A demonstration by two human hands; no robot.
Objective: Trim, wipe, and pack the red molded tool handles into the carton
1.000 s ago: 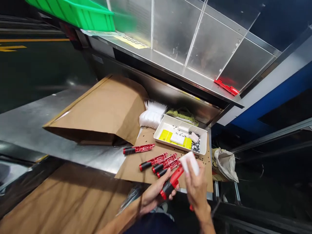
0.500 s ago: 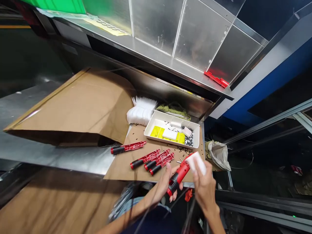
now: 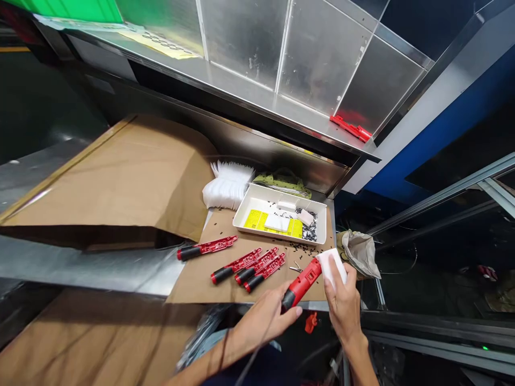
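Note:
My left hand is closed round the black end of a red-and-black plastic housing, which tilts up to the right over the board's front edge. Between the fingers and thumb of my right hand is a white sponge block, held at the housing's red upper end. To the left, several similar red-and-black half shells lie with their ribbed insides upward on the brown cardboard. Small tweezers or a thin metal tool lie just behind the housing.
A white tray holds white pads, a yellow sheet and small black bits. Behind it are a stack of white sheets and a green pouch. A large paper bag lies left. Another red part rests on the metal ledge.
The housing has turned in my left hand, so a different side faces up. My right hand with the sponge has shifted slightly right. The whole view has moved a little.

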